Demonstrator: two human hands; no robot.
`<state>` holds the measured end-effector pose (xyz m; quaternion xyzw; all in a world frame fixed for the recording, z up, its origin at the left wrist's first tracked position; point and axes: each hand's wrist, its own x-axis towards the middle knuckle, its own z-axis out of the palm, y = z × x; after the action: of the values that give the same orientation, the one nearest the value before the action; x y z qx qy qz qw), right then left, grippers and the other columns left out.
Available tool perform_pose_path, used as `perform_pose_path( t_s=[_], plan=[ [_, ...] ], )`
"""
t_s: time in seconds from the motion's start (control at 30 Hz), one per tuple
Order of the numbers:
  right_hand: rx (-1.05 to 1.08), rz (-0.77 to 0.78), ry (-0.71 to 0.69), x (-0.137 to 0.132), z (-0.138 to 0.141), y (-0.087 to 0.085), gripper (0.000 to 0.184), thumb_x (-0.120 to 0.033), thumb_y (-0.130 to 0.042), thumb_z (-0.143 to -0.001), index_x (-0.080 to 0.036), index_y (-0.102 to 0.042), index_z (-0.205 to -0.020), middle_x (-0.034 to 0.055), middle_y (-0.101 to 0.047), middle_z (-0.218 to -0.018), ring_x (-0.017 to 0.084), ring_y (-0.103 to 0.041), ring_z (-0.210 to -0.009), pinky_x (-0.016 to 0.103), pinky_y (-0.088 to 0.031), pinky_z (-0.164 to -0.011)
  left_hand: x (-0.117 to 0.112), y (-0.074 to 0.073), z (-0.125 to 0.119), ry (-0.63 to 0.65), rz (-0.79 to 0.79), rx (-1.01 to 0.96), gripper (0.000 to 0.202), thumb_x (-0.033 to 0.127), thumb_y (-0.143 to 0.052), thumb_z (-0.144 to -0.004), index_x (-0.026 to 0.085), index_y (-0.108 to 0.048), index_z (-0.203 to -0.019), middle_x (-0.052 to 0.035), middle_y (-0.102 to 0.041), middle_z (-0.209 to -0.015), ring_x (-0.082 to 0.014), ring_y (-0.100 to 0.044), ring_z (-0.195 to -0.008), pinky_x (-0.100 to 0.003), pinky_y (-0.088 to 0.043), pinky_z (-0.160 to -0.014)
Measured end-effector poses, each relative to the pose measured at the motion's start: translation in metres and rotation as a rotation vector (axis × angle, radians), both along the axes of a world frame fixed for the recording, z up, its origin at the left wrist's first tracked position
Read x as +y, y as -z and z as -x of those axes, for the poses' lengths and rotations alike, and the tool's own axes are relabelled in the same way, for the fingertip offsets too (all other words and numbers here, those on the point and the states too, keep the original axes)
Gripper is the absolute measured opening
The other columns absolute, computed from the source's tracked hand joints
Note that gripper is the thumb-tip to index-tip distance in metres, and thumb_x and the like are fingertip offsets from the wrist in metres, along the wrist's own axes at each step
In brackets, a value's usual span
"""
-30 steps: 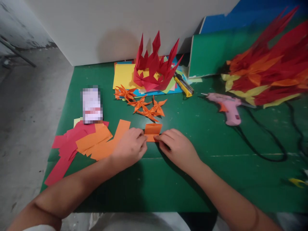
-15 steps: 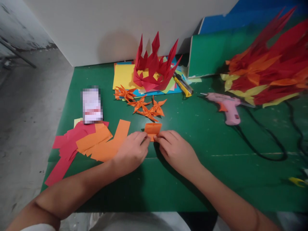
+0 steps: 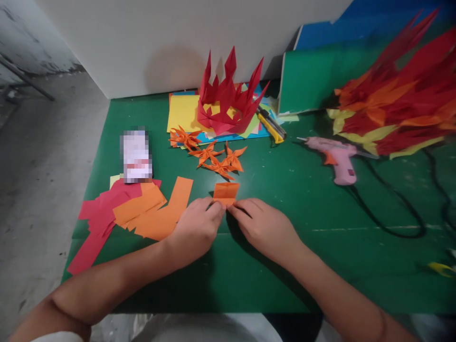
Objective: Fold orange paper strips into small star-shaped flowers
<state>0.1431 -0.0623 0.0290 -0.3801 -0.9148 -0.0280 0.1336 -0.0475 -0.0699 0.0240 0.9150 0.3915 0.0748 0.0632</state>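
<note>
A small folded orange paper (image 3: 225,192) lies on the green table (image 3: 270,266) in front of me. My left hand (image 3: 195,229) pinches its near left corner with curled fingers. My right hand (image 3: 263,225) pinches its near right corner the same way, so the fingertips of both hands almost meet at the paper's near edge. Just beyond the paper lie several small folded orange paper stars (image 3: 213,159). A pile of orange and red paper strips (image 3: 131,211) sits to the left of my left hand.
A red spiky paper crown (image 3: 228,102) stands on coloured sheets (image 3: 183,111) at the back. A yellow utility knife (image 3: 272,126) and pink glue gun (image 3: 337,156) with black cord (image 3: 392,209) lie right. A large flame-coloured paper piece (image 3: 399,102) fills the far right. A phone (image 3: 136,156) lies left.
Both hands have slid toward each other along the orange paper's near edge, and more of the paper's lower part is now covered or folded under the fingertips.
</note>
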Motion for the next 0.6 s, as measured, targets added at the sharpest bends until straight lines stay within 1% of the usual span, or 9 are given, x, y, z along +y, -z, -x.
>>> perform_pose_path(
  t_s=[0.13,0.23,0.3,0.4,0.5,0.6],
  plan=[
    [0.04,0.011,0.009,0.0001,-0.0021,0.0025,0.025,-0.01,-0.046,-0.088,-0.014,-0.07,-0.089,0.0094,-0.068,-0.082,0.019,-0.058,-0.073,0.03,-0.044,-0.061,0.0015,-0.0042,0.0023,0.008,0.036,-0.003,0.028,0.007,-0.035,-0.09,0.01,-0.062,-0.1,-0.0128,-0.062,-0.102,-0.0235,-0.055,-0.087,-0.041,-0.047,-0.075],
    [0.084,0.001,0.019,-0.0006,-0.0034,0.0041,0.029,-0.007,-0.043,-0.086,-0.014,-0.071,-0.087,0.0101,-0.07,-0.086,0.02,-0.06,-0.077,0.03,-0.046,-0.063,0.0015,-0.0055,0.0041,0.011,0.006,-0.021,0.029,0.005,-0.037,-0.087,0.01,-0.063,-0.098,-0.0137,-0.063,-0.106,-0.0234,-0.054,-0.086,-0.04,-0.047,-0.073],
    [0.092,-0.004,0.02,-0.0006,-0.0039,0.0038,0.031,-0.005,-0.042,-0.085,-0.014,-0.071,-0.086,0.0101,-0.07,-0.088,0.019,-0.06,-0.078,0.03,-0.047,-0.064,0.0019,-0.0056,0.0051,0.005,-0.03,-0.024,0.028,0.006,-0.038,-0.087,0.009,-0.064,-0.096,-0.0135,-0.064,-0.106,-0.0232,-0.053,-0.085,-0.039,-0.046,-0.073],
    [0.083,-0.001,0.013,0.0006,-0.0035,0.0018,0.031,-0.005,-0.041,-0.084,-0.014,-0.071,-0.082,0.0094,-0.07,-0.084,0.019,-0.06,-0.075,0.03,-0.048,-0.064,0.004,-0.006,0.0065,-0.038,-0.077,-0.031,0.026,0.006,-0.04,-0.086,0.012,-0.065,-0.085,-0.0118,-0.065,-0.096,-0.0218,-0.052,-0.082,-0.037,-0.045,-0.073],
    [0.082,0.012,0.012,0.0018,-0.0027,0.0003,0.03,-0.003,-0.042,-0.082,-0.013,-0.07,-0.077,0.0092,-0.069,-0.078,0.019,-0.059,-0.072,0.029,-0.047,-0.061,0.0067,-0.0076,0.0077,-0.03,-0.098,-0.02,0.027,0.005,-0.041,-0.084,0.014,-0.062,-0.071,-0.009,-0.064,-0.082,-0.0195,-0.051,-0.072,-0.035,-0.043,-0.066],
    [0.082,0.014,0.021,0.0019,-0.0027,0.0004,0.029,-0.003,-0.042,-0.081,-0.013,-0.069,-0.076,0.0092,-0.068,-0.077,0.019,-0.059,-0.072,0.029,-0.046,-0.06,0.0092,-0.0107,0.0084,-0.056,-0.168,-0.046,0.024,0.011,-0.045,-0.083,0.016,-0.059,-0.064,-0.0069,-0.059,-0.07,-0.0199,-0.048,-0.067,-0.034,-0.037,-0.059]
  ],
)
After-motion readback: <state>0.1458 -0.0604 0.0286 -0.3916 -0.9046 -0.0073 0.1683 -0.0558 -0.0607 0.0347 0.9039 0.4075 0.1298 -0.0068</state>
